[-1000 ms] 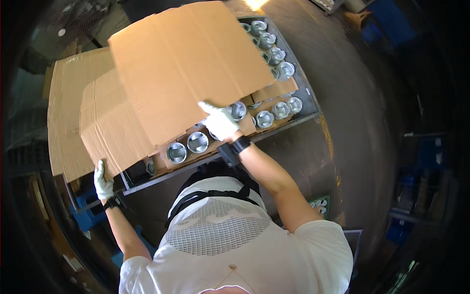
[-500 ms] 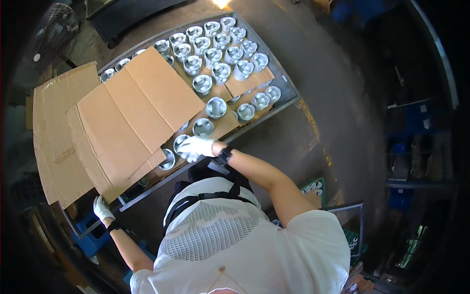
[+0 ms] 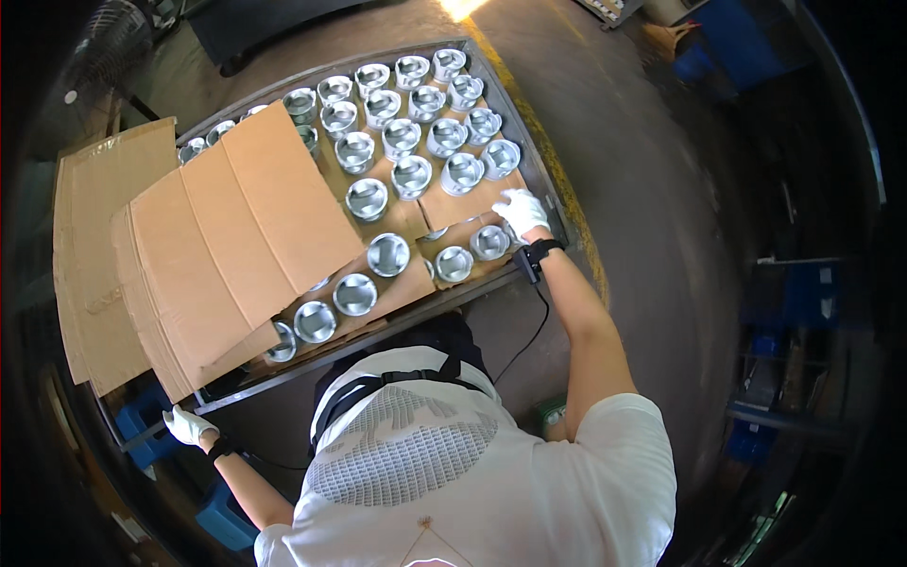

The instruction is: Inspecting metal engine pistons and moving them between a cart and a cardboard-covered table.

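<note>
Silver metal pistons (image 3: 412, 178) stand in rows on brown cardboard in a metal-framed cart (image 3: 316, 367). My right hand (image 3: 522, 212), in a white glove, reaches to the cart's right side with its fingers apart. It is over the edge of a cardboard sheet (image 3: 463, 205), partly covering a piston beside the near rail. Two more pistons (image 3: 453, 264) stand just left of it. At the cart's near left corner my gloved left hand (image 3: 189, 426) is closed around the rail, below the corner of a large folded cardboard sheet (image 3: 222, 222).
Another cardboard sheet (image 3: 90, 246) overhangs the cart's left side. A fan (image 3: 113, 42) stands at the far left, with a dark wheeled cart (image 3: 255, 28) behind. Blue bins (image 3: 227, 515) sit at the lower left. A yellow line (image 3: 553, 161) runs along the floor at right.
My right hand has moved off a piston at the near edge and gone rightward to the cart's right side. My left hand stays at the near left corner. The view has shifted slightly.
</note>
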`<state>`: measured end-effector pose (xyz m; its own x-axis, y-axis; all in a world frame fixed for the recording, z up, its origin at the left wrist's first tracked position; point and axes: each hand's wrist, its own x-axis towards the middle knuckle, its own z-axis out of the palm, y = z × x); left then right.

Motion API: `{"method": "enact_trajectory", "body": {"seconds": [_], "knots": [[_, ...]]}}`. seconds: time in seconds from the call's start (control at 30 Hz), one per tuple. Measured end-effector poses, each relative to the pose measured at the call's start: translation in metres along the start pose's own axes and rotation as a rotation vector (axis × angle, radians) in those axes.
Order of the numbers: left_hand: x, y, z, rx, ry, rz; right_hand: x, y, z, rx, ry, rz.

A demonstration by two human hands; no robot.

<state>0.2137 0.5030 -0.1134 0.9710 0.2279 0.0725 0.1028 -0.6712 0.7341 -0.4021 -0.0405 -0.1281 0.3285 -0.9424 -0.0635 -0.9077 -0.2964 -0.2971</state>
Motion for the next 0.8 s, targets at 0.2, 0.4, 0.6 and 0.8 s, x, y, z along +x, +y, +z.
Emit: {"method": "enact_trajectory", "body": {"seconds": [0.2, 0.4, 0.6, 0.8], "knots": [[-0.121, 0.036, -0.004, 0.069, 0.105, 0.088, 0.093, 0.037, -0.009, -0.219, -0.112, -0.194], [-0.248, 0.092, -0.011, -0.126, 0.018, 0.024, 0.144, 0.076, 0.039, -0.410, -0.200, -0.327], [-0.328, 0.122, -0.006, -0.322, -0.073, -0.060, 0.154, 0.090, 0.032, -0.341, -0.279, -0.397], [-0.391, 0.199, 0.065, -0.537, -0.402, -0.009, 0.126, 0.071, -0.073, 0.436, -0.619, -0.129]]}}
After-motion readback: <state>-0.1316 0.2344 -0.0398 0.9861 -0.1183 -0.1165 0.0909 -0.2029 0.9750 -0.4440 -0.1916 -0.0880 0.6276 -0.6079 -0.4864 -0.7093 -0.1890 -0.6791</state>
